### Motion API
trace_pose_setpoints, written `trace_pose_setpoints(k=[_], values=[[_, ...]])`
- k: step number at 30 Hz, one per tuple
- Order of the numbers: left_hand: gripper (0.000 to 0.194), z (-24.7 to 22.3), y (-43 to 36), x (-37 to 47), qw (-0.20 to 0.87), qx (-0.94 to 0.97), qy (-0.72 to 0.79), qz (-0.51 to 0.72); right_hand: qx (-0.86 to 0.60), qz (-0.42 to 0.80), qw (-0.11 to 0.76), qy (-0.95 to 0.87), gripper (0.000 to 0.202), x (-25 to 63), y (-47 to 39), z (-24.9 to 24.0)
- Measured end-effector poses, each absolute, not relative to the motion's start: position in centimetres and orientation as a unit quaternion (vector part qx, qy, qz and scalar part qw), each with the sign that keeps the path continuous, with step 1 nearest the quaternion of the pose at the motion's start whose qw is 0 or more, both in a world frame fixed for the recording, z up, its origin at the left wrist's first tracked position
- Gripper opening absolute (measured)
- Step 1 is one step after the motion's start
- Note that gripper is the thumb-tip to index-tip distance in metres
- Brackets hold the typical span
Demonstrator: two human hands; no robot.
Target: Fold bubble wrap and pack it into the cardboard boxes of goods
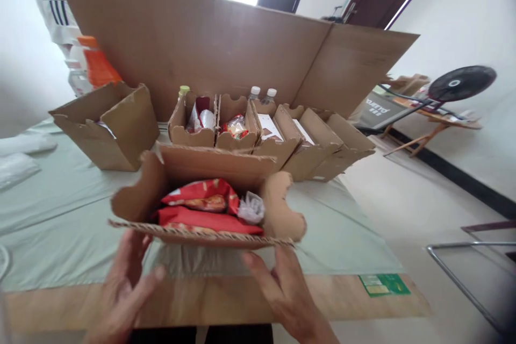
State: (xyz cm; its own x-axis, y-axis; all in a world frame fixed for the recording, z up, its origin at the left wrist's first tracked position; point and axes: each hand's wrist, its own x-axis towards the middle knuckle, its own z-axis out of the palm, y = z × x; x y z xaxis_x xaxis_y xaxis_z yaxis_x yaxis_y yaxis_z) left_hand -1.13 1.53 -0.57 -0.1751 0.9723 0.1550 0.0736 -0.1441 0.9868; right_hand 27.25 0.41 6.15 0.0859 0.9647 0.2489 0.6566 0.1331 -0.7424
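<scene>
An open-topped cardboard box (217, 164) with notched side walls is in front of me. Two red printed packets (209, 221) and a crumpled clear plastic bag (251, 208) lie inside it. My left hand (127, 282) is at the box's near left corner, its fingers partly hidden under the rim and its thumb held out. At the near right corner, my right hand (282, 285) reaches up beneath the rim, thumb apart from the fingers. Both hands support the box from its near side; where the fingertips touch is hidden.
Behind stands a row of cardboard boxes (282, 145) holding packets and white cartons. Another box (121, 140) stands at left, near an orange bottle (97, 62). A tall cardboard panel (226, 43) closes the back. A person's sleeve (60, 13) shows behind it. A black fan (461, 84) is at right.
</scene>
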Motion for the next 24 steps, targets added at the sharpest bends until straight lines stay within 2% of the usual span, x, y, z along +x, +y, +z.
trace_pose_setpoints(k=[2,6,9,12,15,19,21,24], values=[[0.074,2.4,2.9,-1.2,0.384,0.492,0.510,0.592,-0.588,0.227,0.392,-0.670,0.037,25.9,1.9,7.6],[0.087,6.4,5.4,3.2,0.393,0.525,0.432,0.619,-0.603,0.199,0.439,-0.635,0.037,27.6,2.8,9.4],[0.086,5.0,3.9,5.8,0.455,0.561,0.393,0.570,-0.649,0.136,0.456,-0.594,0.038,30.3,-0.8,8.3],[0.080,2.3,1.0,4.3,0.492,0.528,0.448,0.528,-0.658,0.117,0.435,-0.603,0.046,29.8,-4.5,6.2],[0.074,2.1,0.5,0.0,0.442,0.484,0.493,0.572,-0.636,0.162,0.401,-0.639,0.051,25.9,-4.2,5.6],[0.077,4.5,3.1,-2.6,0.358,0.490,0.468,0.642,-0.571,0.208,0.421,-0.673,0.064,22.2,0.2,7.0],[0.074,4.6,3.8,-2.1,0.362,0.493,0.455,0.647,-0.567,0.190,0.433,-0.674,0.066,22.2,0.9,6.8],[0.068,3.0,4.2,-1.2,0.392,0.489,0.454,0.633,-0.594,0.161,0.420,-0.667,0.070,22.7,-1.1,4.0]])
